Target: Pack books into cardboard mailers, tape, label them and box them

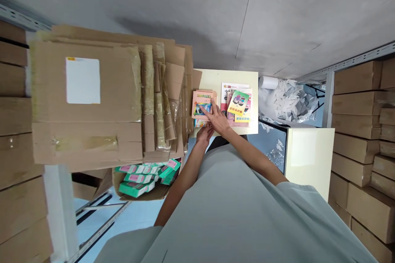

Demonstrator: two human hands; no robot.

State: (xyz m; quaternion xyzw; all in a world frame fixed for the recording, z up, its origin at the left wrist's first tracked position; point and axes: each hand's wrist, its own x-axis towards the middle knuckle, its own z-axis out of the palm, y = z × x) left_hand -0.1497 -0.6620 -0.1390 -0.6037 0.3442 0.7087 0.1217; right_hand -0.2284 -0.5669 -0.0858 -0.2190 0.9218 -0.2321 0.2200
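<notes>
Our right hand (pixel 219 121) lies spread, gripping nothing, on the pink booklet stack (pixel 201 99), at the left of the pale table (pixel 212 77). Our left hand (pixel 203 135) is at its near edge; we cannot tell whether it grips. Light, flat pressure should keep edges even.

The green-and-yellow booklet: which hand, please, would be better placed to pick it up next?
Probably the right hand: it lies nearer the green-and-yellow booklet, while the left hand is farther off, below the left stack.
</notes>
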